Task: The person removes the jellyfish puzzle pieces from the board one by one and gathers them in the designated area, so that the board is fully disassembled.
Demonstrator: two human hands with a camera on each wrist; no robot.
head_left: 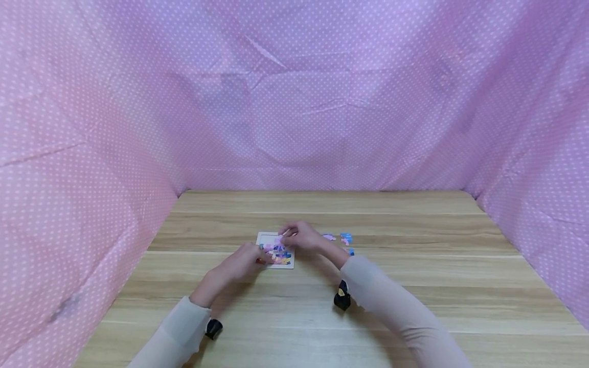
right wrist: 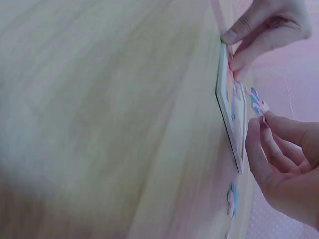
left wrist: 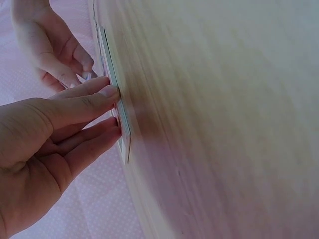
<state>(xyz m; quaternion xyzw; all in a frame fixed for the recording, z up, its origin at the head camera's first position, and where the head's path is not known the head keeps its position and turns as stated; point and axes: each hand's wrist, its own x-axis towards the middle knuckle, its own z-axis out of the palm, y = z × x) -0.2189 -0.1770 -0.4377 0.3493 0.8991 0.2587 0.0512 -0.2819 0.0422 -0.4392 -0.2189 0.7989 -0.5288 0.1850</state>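
Note:
A white-rimmed jigsaw board (head_left: 269, 233) lies on the table, partly filled with colourful pieces. My left hand (head_left: 246, 258) grips its near left edge, the thumb against the rim and the fingers over the picture. Over the upper right part of the board, my right hand (head_left: 301, 236) pinches a pink and blue puzzle piece (right wrist: 257, 103) between thumb and fingertips. In the right wrist view that piece is tilted just above the board. The hands cover parts of the picture.
Loose puzzle pieces lie to the board's right, among them a blue and pink one (head_left: 346, 238) and a pink one (head_left: 329, 236). Black devices (head_left: 342, 296) hang under both wrists. Pink dotted cloth (head_left: 294, 128) surrounds the wooden table (head_left: 414, 306) at the back and sides.

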